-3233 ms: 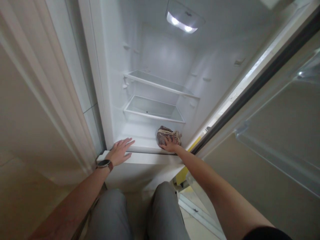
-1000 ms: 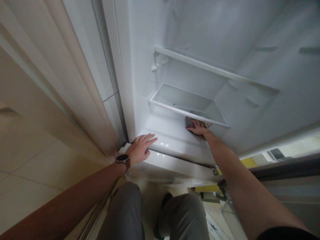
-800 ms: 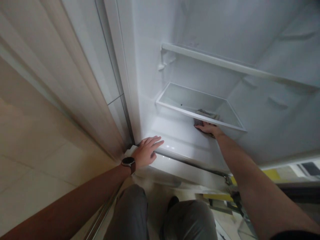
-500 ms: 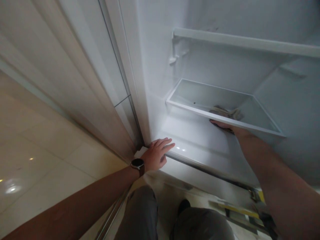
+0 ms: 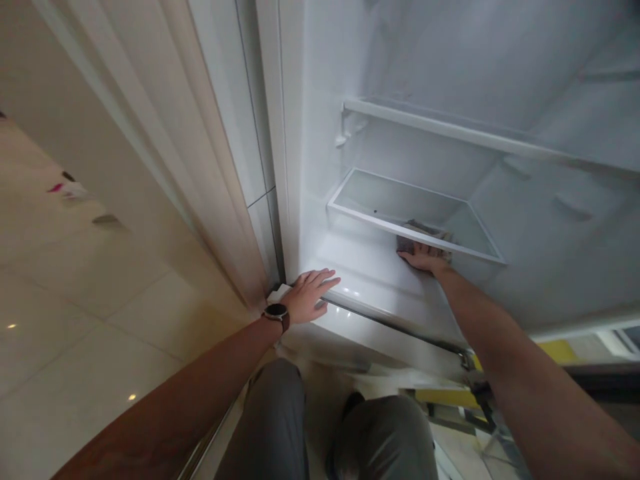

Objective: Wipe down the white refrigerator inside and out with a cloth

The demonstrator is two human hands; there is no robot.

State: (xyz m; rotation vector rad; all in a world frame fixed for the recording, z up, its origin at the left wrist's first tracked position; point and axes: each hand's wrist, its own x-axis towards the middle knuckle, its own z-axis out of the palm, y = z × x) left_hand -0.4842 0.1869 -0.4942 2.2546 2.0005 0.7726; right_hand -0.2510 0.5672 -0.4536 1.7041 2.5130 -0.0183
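Observation:
My left hand [image 5: 309, 295], with a dark round watch [image 5: 276, 311] on the wrist, rests on the front lower edge of an open white refrigerator [image 5: 370, 267]. Its fingers are stretched out and hold nothing. Deep inside, below the low glass shelf [image 5: 400, 193], my right hand [image 5: 424, 257] has a greyish-brown cloth [image 5: 406, 245] under its palm and fingers, against the inner surface. Part of the cloth shows through the glass, and some of the fingers are hidden by the shelf's front rim.
A second, higher shelf [image 5: 440, 128] crosses the compartment. Pale panels [image 5: 220, 133] stand close on the left, beside a glossy tiled floor [image 5: 75, 320]. My knees [image 5: 385, 433] are below the refrigerator's edge. Something yellow [image 5: 445, 398] lies at the lower right.
My right hand has moved left with the cloth, and more of the hand shows. My left hand stays on the edge. The view has shifted to the right.

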